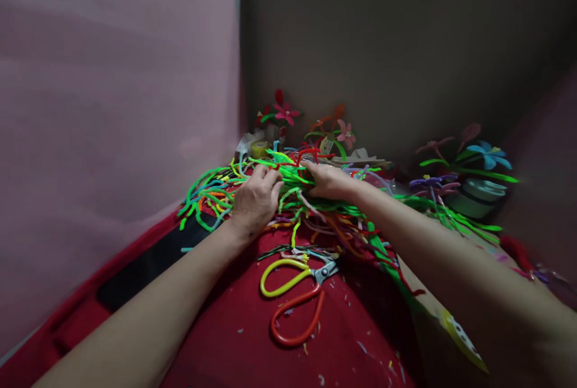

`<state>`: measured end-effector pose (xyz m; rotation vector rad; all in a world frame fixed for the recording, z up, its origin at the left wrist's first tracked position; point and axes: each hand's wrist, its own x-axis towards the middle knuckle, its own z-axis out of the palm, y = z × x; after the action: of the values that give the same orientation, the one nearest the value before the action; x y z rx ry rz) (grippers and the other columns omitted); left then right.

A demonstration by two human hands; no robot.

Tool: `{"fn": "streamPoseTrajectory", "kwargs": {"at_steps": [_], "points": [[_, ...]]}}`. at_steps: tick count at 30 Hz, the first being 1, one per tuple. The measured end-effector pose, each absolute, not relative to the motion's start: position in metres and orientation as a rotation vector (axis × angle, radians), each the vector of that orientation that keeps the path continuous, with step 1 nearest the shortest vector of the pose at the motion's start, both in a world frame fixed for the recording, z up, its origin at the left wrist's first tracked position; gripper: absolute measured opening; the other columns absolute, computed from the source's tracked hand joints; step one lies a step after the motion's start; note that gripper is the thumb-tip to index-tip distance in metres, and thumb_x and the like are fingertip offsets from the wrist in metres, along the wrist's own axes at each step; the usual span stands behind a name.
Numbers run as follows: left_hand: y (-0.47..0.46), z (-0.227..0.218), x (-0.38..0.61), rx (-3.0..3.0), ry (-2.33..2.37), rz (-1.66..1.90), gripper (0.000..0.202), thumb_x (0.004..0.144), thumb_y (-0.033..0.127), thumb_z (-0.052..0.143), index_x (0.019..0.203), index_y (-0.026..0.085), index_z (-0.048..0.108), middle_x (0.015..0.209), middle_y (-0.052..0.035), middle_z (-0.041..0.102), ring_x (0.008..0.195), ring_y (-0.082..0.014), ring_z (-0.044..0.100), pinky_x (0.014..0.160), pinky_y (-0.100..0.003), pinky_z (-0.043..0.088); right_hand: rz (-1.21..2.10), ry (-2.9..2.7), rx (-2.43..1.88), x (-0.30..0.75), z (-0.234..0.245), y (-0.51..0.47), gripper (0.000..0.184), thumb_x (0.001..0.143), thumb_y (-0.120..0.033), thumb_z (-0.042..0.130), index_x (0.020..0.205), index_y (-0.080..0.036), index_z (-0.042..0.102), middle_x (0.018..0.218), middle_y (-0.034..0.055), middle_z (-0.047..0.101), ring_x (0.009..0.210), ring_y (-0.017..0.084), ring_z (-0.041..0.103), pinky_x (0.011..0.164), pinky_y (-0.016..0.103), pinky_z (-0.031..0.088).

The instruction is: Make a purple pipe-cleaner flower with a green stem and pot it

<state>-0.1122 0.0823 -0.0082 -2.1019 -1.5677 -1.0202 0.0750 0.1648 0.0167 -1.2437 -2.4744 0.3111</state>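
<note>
A tangled heap of coloured pipe cleaners point(216, 192), mostly bright green, lies across a red cloth. My left hand point(258, 194) is closed over the near left side of the heap, fingers curled around some green strands. My right hand point(331, 182) reaches into the heap from the right and grips a green bundle, with red strands beside its thumb. Its fingertips are partly hidden among the strands. Scissors point(321, 274) with one yellow and one red handle lie spread on the cloth, nearer to me, beside a small bunch of thin dark stems point(282, 251).
Pipe-cleaner flowers stand behind the heap: a pink-red one point(286, 113), a pale pink one point(346, 134) and a blue one point(490, 154). A dark flat object point(148, 267) lies to the left. Small clippings dot the red cloth point(356, 316). Walls rise behind and at left.
</note>
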Motion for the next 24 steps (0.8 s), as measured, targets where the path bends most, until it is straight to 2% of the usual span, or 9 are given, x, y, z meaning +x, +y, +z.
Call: {"fn": "streamPoseTrajectory", "kwargs": {"at_steps": [3,5,7,9,13,16,19,24], "points": [[0.078,-0.008,-0.110,-2.105,-1.353,-1.234,0.018,0.089,0.021,0.041,0.097,0.016,0.056,0.097,-0.0075,0.056,0.091,-0.0181,0.056,0.081,-0.028,0.044,0.362,-2.398,-1.286,0.075,0.017,0.170,0.038,0.064,-0.023,0.067,0.100,-0.014,0.061,0.098,0.0100,0.067,0.090,0.025,0.060,0.077,0.030,0.044],[0.077,-0.009,-0.109,-2.203,-1.243,-1.241,0.017,0.088,0.017,0.039,0.093,0.016,0.055,0.090,-0.0061,0.057,0.088,-0.0168,0.055,0.082,-0.028,0.044,0.456,-2.363,-1.263,0.081,0.022,0.176,0.029,0.070,-0.024,0.062,0.096,-0.014,0.062,0.093,0.0057,0.068,0.083,0.020,0.060,0.070,0.025,0.045],[0.078,-0.011,-0.109,-2.312,-1.230,-1.163,0.016,0.087,0.016,0.039,0.090,0.017,0.055,0.084,-0.0048,0.058,0.083,-0.0163,0.055,0.080,-0.028,0.044,0.568,-2.326,-1.246,0.089,0.028,0.183,0.028,0.073,-0.024,0.057,0.099,-0.013,0.060,0.087,0.0026,0.068,0.075,0.015,0.060,0.063,0.021,0.045],[0.081,-0.012,-0.110,-2.377,-1.270,-1.050,0.014,0.086,0.019,0.044,0.093,0.016,0.055,0.088,-0.0059,0.060,0.085,-0.0178,0.055,0.082,-0.030,0.043,0.663,-2.294,-1.250,0.097,0.033,0.188,0.029,0.073,-0.023,0.056,0.099,-0.012,0.061,0.079,0.0011,0.068,0.066,0.013,0.058,0.057,0.020,0.045],[0.088,-0.017,-0.111,-2.421,-1.354,-0.672,0.027,0.080,0.029,0.055,0.101,0.014,0.056,0.098,-0.0101,0.061,0.095,-0.0240,0.052,0.085,-0.037,0.041,0.765,-2.259,-1.275,0.102,0.040,0.194,0.023,0.066,-0.020,0.059,0.086,-0.012,0.065,0.066,-0.0007,0.063,0.055,0.011,0.053,0.050,0.020,0.041],[0.090,-0.019,-0.113,-2.425,-1.398,-0.437,0.018,0.082,0.023,0.048,0.089,0.014,0.062,0.089,-0.0111,0.062,0.090,-0.0256,0.053,0.081,-0.040,0.040,0.789,-2.254,-1.289,0.101,0.040,0.197,0.018,0.063,-0.021,0.060,0.078,-0.012,0.064,0.061,-0.0014,0.060,0.053,0.011,0.050,0.048,0.020,0.039],[0.093,-0.021,-0.115,-2.462,-1.393,-0.412,0.019,0.081,0.019,0.046,0.080,0.017,0.065,0.081,-0.0091,0.062,0.084,-0.0241,0.054,0.076,-0.038,0.040,0.802,-2.269,-1.296,0.099,0.040,0.198,0.017,0.063,-0.023,0.061,0.076,-0.013,0.064,0.061,-0.0012,0.060,0.054,0.011,0.050,0.050,0.021,0.039],[0.098,-0.018,-0.117,-2.563,-1.479,-0.601,0.016,0.079,0.018,0.048,0.077,0.019,0.064,0.080,-0.0056,0.063,0.083,-0.0209,0.055,0.076,-0.034,0.040,0.778,-2.315,-1.305,0.095,0.031,0.201,0.021,0.060,-0.024,0.065,0.079,-0.014,0.065,0.067,-0.0017,0.063,0.060,0.012,0.053,0.055,0.021,0.041]]}}
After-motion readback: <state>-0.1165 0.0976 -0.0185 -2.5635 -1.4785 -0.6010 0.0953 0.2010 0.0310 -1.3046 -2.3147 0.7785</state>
